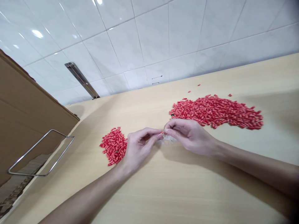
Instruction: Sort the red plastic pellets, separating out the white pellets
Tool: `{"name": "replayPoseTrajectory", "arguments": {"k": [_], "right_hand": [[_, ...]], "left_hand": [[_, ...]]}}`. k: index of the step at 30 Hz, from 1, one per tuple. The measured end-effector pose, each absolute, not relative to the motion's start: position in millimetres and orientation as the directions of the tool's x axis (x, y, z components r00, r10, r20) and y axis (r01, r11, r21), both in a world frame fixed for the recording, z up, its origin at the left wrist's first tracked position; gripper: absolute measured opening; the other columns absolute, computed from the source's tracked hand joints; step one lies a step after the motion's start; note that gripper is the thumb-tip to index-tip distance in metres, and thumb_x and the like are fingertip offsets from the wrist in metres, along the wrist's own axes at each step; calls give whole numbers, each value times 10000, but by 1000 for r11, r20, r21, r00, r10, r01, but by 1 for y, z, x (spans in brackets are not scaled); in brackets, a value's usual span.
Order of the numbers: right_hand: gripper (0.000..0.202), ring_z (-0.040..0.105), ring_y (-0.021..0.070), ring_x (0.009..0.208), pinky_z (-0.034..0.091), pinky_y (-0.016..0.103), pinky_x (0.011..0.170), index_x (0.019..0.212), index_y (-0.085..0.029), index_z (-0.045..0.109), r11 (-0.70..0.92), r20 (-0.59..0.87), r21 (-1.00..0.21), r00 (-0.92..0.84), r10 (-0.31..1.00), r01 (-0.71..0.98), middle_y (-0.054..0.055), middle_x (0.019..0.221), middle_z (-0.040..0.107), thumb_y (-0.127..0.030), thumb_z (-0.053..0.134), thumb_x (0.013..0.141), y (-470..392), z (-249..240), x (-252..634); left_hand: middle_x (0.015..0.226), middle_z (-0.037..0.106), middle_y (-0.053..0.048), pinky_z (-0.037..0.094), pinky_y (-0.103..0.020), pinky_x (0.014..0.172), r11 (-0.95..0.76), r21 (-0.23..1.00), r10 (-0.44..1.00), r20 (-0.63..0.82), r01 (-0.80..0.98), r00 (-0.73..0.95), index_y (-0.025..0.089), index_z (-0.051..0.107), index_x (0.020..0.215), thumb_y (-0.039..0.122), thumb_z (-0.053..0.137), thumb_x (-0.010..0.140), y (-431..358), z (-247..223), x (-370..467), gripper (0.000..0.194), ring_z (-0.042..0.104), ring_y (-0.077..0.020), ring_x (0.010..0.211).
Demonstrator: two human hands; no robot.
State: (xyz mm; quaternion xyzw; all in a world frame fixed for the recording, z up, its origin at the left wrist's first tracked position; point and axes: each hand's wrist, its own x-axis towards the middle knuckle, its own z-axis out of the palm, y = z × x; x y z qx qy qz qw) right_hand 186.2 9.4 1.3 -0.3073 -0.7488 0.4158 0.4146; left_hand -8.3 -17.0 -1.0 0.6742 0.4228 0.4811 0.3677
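My left hand (pixel 142 144) is closed in a pinch, with a bit of red showing at its fingertips, likely one of the small red tube-shaped pieces. Close beside it, my right hand (pixel 191 135) pinches thumb and forefinger together; what it holds, if anything, is too small to make out. Beneath the fingertips lies a little heap of clear, whitish bits (pixel 169 140). A small pile of red tube pieces (pixel 113 146) sits left of my left hand and is partly covered by it. Behind my right hand spreads a larger pile of red tube pieces (pixel 219 110).
A cardboard box (pixel 30 115) stands at the left, with a bent metal wire frame (pixel 46 152) near it. A metal bracket (pixel 81 80) leans along the tiled wall (pixel 154 37). Stray red pieces (pixel 198 85) lie toward the back of the wooden table (pixel 149 193).
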Motion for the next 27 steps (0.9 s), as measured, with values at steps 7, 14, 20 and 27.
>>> {"name": "replayPoseTrajectory", "arguments": {"k": [7, 14, 20, 27], "right_hand": [[108, 584, 150, 706, 475, 269, 630, 867, -166, 630, 559, 437, -817, -477, 762, 145, 35, 782, 633, -205, 538, 908, 8, 1, 187], [99, 601, 162, 717, 481, 281, 636, 868, -180, 629, 609, 473, -762, -454, 755, 220, 38, 806, 648, -201, 540, 907, 9, -1, 187], [80, 657, 199, 736, 521, 319, 655, 865, -199, 634, 426, 443, -872, 18, 896, 241, 57, 813, 679, -271, 602, 878, 25, -11, 192], [106, 676, 211, 728, 562, 350, 680, 836, -208, 668, 362, 381, -924, 206, 901, 128, 68, 815, 711, -312, 684, 826, 31, -8, 194]], "left_hand": [[898, 780, -32, 585, -234, 772, -394, 897, 913, 357, 201, 197, 193, 764, 923, 188, 716, 815, -18, -3, -9, 119, 729, -147, 806], [940, 774, -39, 585, -258, 810, -394, 890, 916, 360, 231, 176, 202, 752, 972, 226, 731, 805, -16, -4, -7, 170, 726, -159, 849], [956, 755, -73, 585, -307, 844, -424, 865, 904, 423, 269, 64, 177, 721, 1027, 244, 742, 792, -13, -5, -7, 246, 714, -182, 898], [904, 734, -59, 561, -293, 794, -552, 721, 822, 556, 419, 124, 183, 718, 1001, 182, 673, 841, -15, -6, -6, 165, 688, -154, 829]]}}
